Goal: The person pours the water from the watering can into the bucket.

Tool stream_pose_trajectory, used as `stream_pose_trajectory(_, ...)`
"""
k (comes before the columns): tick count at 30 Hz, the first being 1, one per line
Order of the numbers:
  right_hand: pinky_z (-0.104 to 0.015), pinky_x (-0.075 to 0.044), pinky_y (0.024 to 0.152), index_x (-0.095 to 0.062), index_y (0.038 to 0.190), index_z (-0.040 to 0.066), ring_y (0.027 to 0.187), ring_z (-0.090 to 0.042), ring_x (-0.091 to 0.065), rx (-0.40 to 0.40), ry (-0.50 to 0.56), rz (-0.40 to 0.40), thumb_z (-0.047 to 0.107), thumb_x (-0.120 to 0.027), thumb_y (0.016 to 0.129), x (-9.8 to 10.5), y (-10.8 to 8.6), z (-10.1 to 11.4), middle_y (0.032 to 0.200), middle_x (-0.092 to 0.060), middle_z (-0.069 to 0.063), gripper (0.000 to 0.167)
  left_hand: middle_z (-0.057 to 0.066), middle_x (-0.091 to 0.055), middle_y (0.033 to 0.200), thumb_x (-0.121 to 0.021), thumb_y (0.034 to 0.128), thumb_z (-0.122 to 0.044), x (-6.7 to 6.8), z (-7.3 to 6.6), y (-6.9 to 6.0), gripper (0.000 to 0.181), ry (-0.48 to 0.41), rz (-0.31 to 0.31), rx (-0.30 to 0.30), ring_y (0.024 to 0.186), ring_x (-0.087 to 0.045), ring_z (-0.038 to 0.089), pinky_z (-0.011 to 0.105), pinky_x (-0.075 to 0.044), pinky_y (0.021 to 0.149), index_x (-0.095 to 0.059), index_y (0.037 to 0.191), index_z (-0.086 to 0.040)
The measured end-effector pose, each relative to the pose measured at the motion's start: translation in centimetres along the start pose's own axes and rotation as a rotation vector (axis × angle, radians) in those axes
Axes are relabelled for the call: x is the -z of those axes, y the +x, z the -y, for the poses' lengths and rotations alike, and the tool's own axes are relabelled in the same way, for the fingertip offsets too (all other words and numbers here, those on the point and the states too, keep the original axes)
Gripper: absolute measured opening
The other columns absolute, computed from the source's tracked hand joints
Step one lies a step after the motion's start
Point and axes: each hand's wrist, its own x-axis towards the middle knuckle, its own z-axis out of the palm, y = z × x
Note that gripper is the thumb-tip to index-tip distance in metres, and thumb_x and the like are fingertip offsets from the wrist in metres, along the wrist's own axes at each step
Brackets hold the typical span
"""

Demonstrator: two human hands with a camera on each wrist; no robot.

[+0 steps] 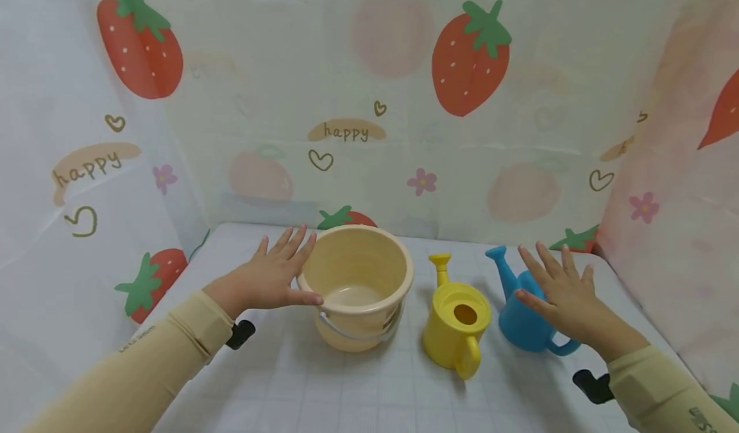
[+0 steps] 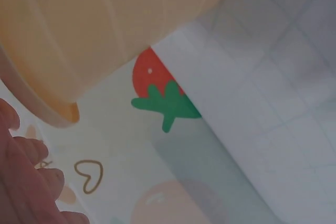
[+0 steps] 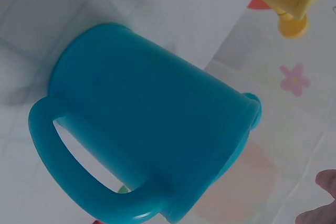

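Note:
A cream-coloured bucket (image 1: 360, 317) with a pale handle hanging at its front stands on the table. My left hand (image 1: 276, 276) is spread beside and over its left rim; whether it touches cannot be told. In the left wrist view the bucket's ribbed wall (image 2: 121, 19) fills the top, fingertips below it. Right of the bucket stands a yellow watering can (image 1: 444, 330), its spout pointing away. Farther right is a blue watering can (image 1: 522, 321), partly hidden by my right hand (image 1: 568, 298), which is spread above it, holding nothing. The right wrist view shows the blue can (image 3: 147, 114) and its handle.
The table (image 1: 277, 382) has a white cloth with a faint grid. Sheets printed with strawberries, hearts and flowers form a back wall (image 1: 369, 183), a left wall (image 1: 40, 260) and a right wall (image 1: 681, 253). Both sleeves are beige, with black straps at the wrists.

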Motion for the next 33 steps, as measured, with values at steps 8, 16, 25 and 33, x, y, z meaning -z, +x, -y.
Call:
stream_pose_trajectory(8, -0.075, 0.012, 0.087, -0.001, 0.148, 0.019, 0.13, -0.051, 0.018, 0.016, 0.013, 0.002, 0.055, -0.039, 0.091, 0.0, -0.1, 0.3, 0.15, 0.0, -0.025, 0.078, 0.017, 0.005, 0.152, -0.037, 0.0716, -0.082, -0.6, -0.9, 0.3, 0.115, -0.023, 0.019, -0.018, 0.139, 0.004, 0.033, 0.058, -0.003, 0.107, -0.001, 0.146, -0.001)
stream_pose_trajectory(16, -0.075, 0.012, 0.088, -0.001, 0.148, 0.019, 0.13, -0.051, 0.017, 0.018, 0.026, 0.004, 0.054, -0.038, 0.092, -0.1, -0.3, 0.1, 0.15, -0.001, -0.025, 0.076, 0.022, -0.001, 0.15, -0.037, 0.0679, -0.084, -1.2, -0.8, 0.7, 0.121, 0.008, -0.002, -0.02, 0.139, -0.003, 0.032, 0.053, -0.01, 0.108, -0.008, 0.144, 0.006)
stream_pose_trajectory(25, -0.075, 0.012, 0.088, 0.0, 0.148, 0.019, 0.13, -0.05, 0.018, 0.018, 0.031, -0.004, 0.054, -0.039, 0.092, -0.2, -0.1, 0.2, 0.15, 0.0, -0.025, 0.077, 0.022, 0.004, 0.15, -0.038, 0.066, -0.085, -1.3, -0.9, 1.0, 0.124, -0.019, 0.037, -0.008, 0.139, 0.001, 0.03, 0.051, -0.011, 0.109, -0.004, 0.144, 0.006)
stream_pose_trajectory(33, -0.075, 0.008, 0.089, 0.0, 0.148, 0.019, 0.13, -0.051, 0.015, 0.006, 0.081, 0.003, 0.054, -0.04, 0.091, -0.4, 0.1, 1.0, 0.15, 0.0, -0.025, 0.079, 0.024, 0.003, 0.15, -0.04, 0.067, -0.083, -1.0, -1.0, 0.8, 0.124, -0.022, 0.048, -0.014, 0.139, 0.0, 0.033, 0.05, -0.012, 0.109, -0.004, 0.143, 0.008)
